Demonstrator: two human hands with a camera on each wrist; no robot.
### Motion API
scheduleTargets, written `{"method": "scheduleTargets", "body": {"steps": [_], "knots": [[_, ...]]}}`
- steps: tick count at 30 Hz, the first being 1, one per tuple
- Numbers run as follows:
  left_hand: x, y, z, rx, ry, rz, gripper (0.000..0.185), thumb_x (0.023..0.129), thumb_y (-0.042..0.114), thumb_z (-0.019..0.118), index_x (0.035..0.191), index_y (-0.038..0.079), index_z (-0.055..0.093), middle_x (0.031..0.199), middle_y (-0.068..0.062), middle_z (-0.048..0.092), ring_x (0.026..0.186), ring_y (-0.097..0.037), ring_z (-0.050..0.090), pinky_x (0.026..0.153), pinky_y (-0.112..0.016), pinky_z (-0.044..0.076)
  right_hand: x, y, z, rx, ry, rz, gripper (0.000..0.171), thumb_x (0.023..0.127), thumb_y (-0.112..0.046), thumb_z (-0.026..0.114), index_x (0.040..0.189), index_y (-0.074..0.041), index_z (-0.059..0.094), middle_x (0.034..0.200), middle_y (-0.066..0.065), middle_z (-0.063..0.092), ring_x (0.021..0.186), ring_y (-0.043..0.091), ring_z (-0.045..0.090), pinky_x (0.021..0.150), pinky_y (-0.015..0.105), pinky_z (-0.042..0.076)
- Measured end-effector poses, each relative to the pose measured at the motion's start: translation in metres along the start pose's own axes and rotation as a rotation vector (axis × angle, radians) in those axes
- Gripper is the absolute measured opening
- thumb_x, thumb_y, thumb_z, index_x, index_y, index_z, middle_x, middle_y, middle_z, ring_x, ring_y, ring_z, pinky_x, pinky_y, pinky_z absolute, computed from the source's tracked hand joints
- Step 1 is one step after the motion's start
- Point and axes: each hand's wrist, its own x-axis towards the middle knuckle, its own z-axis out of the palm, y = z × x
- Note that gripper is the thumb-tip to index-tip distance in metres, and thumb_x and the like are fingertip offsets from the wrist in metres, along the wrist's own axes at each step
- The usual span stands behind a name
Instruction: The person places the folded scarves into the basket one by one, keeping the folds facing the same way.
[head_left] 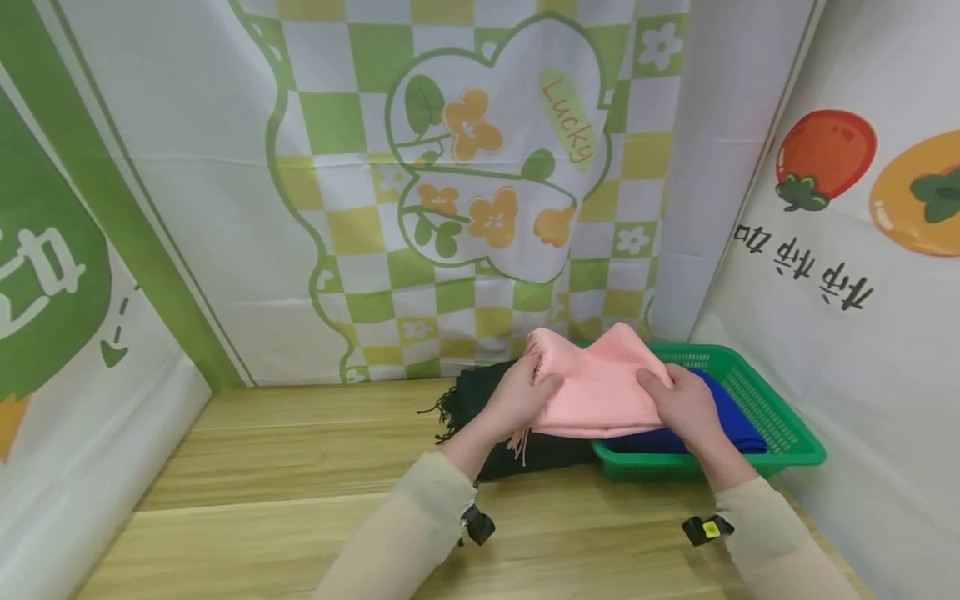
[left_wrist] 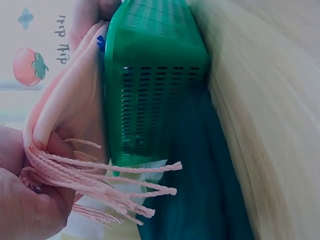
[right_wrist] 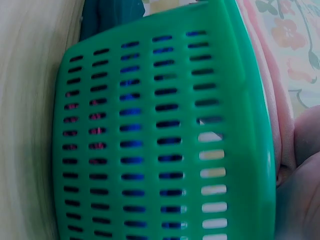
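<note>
A folded pink scarf (head_left: 600,387) with a twisted fringe is held up by both hands. My left hand (head_left: 517,396) pinches its left, fringed end, thumb on top, and the strands hang below in the left wrist view. On the opposite end, my right hand (head_left: 686,404) grips the fold with the thumb on the near face. Beneath the scarf's right part is a green plastic basket (head_left: 798,454) with a folded blue cloth (head_left: 731,417) inside. Its left part hangs over a dark fringed scarf (head_left: 540,457) lying on the table beside the basket.
The wooden table (head_left: 300,467) runs back to a checkered green-and-white curtain (head_left: 330,125). Printed white panels stand at both sides, the right one (head_left: 885,358) close to the basket. Reddish specks show through the basket's slots in the right wrist view.
</note>
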Motion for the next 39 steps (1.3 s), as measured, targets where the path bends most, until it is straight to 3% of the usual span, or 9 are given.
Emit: {"method": "scheduleTargets", "body": {"steps": [10, 18, 27, 34, 39], "knots": [[0.010, 0.003, 0.017, 0.025, -0.019, 0.016, 0.063, 0.110, 0.028, 0.066, 0.163, -0.001, 0.050, 0.157, -0.018, 0.061, 0.138, -0.028, 0.062, 0.114, -0.045, 0.052, 0.000, 0.014, -0.015, -0.024, 0.039, -0.010, 0.057, 0.111, -0.055, 0.063, 0.115, 0.002, 0.070, 0.085, 0.010, 0.067, 0.070, 0.024, 0.062, 0.062, 0.038, 0.051], [0.015, 0.010, 0.036, 0.068, -0.046, 0.018, 0.049, 0.110, 0.030, 0.064, 0.148, 0.000, 0.061, 0.139, -0.014, 0.070, 0.118, -0.021, 0.067, 0.101, -0.036, 0.057, -0.002, 0.029, -0.030, -0.018, 0.031, 0.030, 0.064, 0.111, -0.056, 0.062, 0.130, 0.006, 0.068, 0.088, 0.010, 0.069, 0.072, 0.024, 0.065, 0.063, 0.036, 0.054], [0.021, 0.017, 0.048, 0.113, -0.065, 0.030, 0.039, 0.109, 0.026, 0.065, 0.140, 0.003, 0.062, 0.126, -0.010, 0.070, 0.105, -0.019, 0.066, 0.089, -0.031, 0.056, -0.002, 0.039, -0.042, -0.027, -0.007, 0.066, 0.076, 0.112, -0.060, 0.057, 0.145, 0.008, 0.061, 0.098, 0.013, 0.069, 0.079, 0.022, 0.065, 0.069, 0.036, 0.053], [0.026, 0.020, 0.055, 0.127, -0.079, 0.056, 0.018, 0.107, 0.023, 0.066, 0.118, 0.009, 0.061, 0.106, -0.002, 0.064, 0.094, -0.018, 0.062, 0.084, -0.030, 0.053, 0.002, 0.044, -0.050, -0.055, 0.014, 0.058, 0.069, 0.112, -0.060, 0.057, 0.134, 0.006, 0.065, 0.091, 0.011, 0.066, 0.076, 0.024, 0.063, 0.065, 0.036, 0.052], [0.028, 0.020, 0.059, 0.077, -0.097, 0.062, 0.014, 0.105, 0.019, 0.068, 0.103, 0.011, 0.056, 0.093, -0.001, 0.055, 0.083, -0.016, 0.058, 0.075, -0.029, 0.050, 0.001, 0.049, -0.056, -0.081, 0.020, 0.047, 0.067, 0.113, -0.059, 0.056, 0.129, 0.005, 0.065, 0.091, 0.010, 0.064, 0.076, 0.024, 0.061, 0.064, 0.036, 0.050]]}}
